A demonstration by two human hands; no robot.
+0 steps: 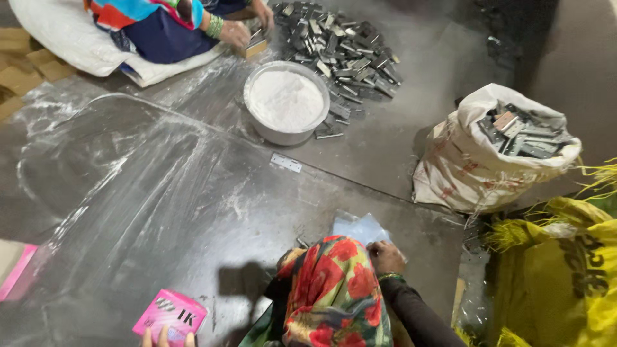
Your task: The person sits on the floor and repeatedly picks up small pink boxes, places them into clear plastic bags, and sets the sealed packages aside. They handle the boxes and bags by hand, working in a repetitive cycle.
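My left hand (pixel 168 337) shows only as fingertips at the bottom edge, gripping a small pink box (pixel 171 314) held just above the dusty grey floor (pixel 193 205). My right hand is out of the picture. To the right of the box a person in a red floral scarf (pixel 334 292) crouches, their hand (pixel 386 256) resting on a clear plastic bag (pixel 361 228) on the floor. A single metal hinge (pixel 286 162) lies flat farther off.
A metal bowl of white powder (pixel 286 103) stands by a heap of grey metal hinges (pixel 344 48). Another seated person's hands (pixel 238 31) work at the top. A white sack of hinges (pixel 495 151) and yellow sacks (pixel 559 276) stand at the right.
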